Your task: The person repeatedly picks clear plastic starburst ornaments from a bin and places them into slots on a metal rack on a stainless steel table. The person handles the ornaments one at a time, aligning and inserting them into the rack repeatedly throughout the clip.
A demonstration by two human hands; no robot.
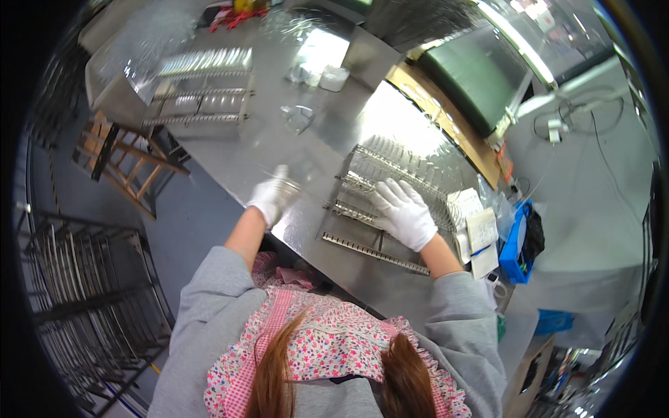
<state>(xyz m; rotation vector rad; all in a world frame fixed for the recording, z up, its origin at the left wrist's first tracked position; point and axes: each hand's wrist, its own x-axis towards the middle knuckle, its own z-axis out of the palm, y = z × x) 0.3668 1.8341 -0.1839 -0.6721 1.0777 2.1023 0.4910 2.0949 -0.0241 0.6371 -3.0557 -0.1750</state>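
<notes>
Both hands wear white gloves. My left hand (pixel 273 196) is over the metal table near its front edge, fingers closed on a thin clear piece (pixel 290 184) that is blurred and hard to make out. My right hand (pixel 404 214), its fingers stretched out, lies over the slotted metal rack (pixel 376 252), touching it or just above it. Thin clear pieces (pixel 411 164) stand in a row in the rack's far part. The right hand hides some of the rack's middle.
A second slotted rack (pixel 198 118) with clear pieces stands at the far left. A small white container (pixel 334 78) and crumpled clear plastic (pixel 298 118) lie on the table (pixel 279 143). An open notebook (pixel 481 230) and blue bin (pixel 516 244) sit right; a wooden stool (pixel 132 160) stands left.
</notes>
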